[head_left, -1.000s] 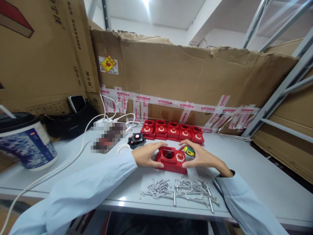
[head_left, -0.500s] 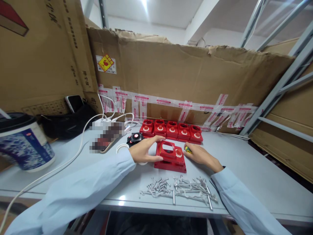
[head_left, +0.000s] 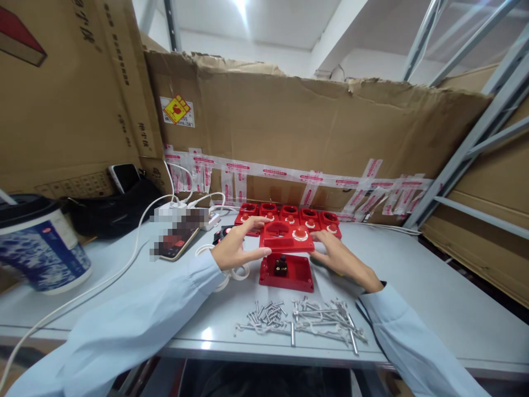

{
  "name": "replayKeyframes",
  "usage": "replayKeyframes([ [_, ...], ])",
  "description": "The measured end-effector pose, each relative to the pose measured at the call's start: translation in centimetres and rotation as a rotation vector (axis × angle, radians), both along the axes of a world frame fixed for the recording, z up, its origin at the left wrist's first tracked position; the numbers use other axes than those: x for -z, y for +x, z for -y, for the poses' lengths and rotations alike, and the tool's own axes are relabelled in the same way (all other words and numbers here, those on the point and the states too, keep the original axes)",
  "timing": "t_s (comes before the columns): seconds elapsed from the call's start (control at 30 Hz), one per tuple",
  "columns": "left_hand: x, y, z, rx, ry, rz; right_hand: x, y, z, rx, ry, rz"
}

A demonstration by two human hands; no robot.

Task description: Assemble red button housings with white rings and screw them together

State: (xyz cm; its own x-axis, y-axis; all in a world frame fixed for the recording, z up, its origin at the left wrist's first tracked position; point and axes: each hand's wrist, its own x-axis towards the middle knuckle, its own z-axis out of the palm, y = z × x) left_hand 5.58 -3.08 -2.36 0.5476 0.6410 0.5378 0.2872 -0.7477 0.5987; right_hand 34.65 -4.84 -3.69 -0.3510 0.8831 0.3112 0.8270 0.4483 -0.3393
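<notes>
A red housing cover point(head_left: 278, 242), with a round opening and a red button in a white ring, is raised and tilted above its red base box point(head_left: 297, 273). My left hand point(head_left: 235, 246) grips the cover's left edge between thumb and fingers. At the opposite edge, my right hand point(head_left: 341, 256) has its fingertips on the cover. The box lies open on the table, a black part with screw terminals point(head_left: 281, 266) inside it. Under my right hand, a yellow-green handle point(head_left: 324, 261) shows in part; the hand hides the rest.
Behind stand several red button housings point(head_left: 309, 218) in a row. Loose screws point(head_left: 268, 314) and metal rods with T-shaped ends point(head_left: 326, 315) lie in front. To the left are a white cable point(head_left: 223, 282), a phone point(head_left: 182, 242) and a paper cup point(head_left: 45, 248).
The cover has come up off the base box and moved away from me, exposing the box's inside. My right hand has moved to the cover's edge; the yellow-green handle is now lower, beneath it.
</notes>
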Motion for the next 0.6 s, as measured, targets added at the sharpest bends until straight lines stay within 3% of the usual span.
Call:
replayKeyframes([
  [0.13, 0.2, 0.5, 0.5, -0.008, -0.051, 0.098, -1.2, -1.6, 0.8, -0.202, -0.135, -0.416],
  [0.27, 0.4, 1.5, 1.6, 0.05, -0.06, 0.131, -1.2, -3.8, 2.2, -0.453, -0.265, -0.599],
  [0.43, 0.3, 1.7, 2.3, 0.073, 0.012, 0.007, -0.3, -4.9, 3.1, -0.372, -0.18, -0.639],
  [0.53, -0.9, 0.0, 2.0, 0.148, 0.021, -0.226, -0.1, -4.6, 3.0, -0.337, -0.098, -0.701],
  [0.6, -1.7, -1.8, 1.8, 0.116, 0.04, -0.38, -0.2, -4.2, 2.9, -0.313, -0.052, -0.759],
])
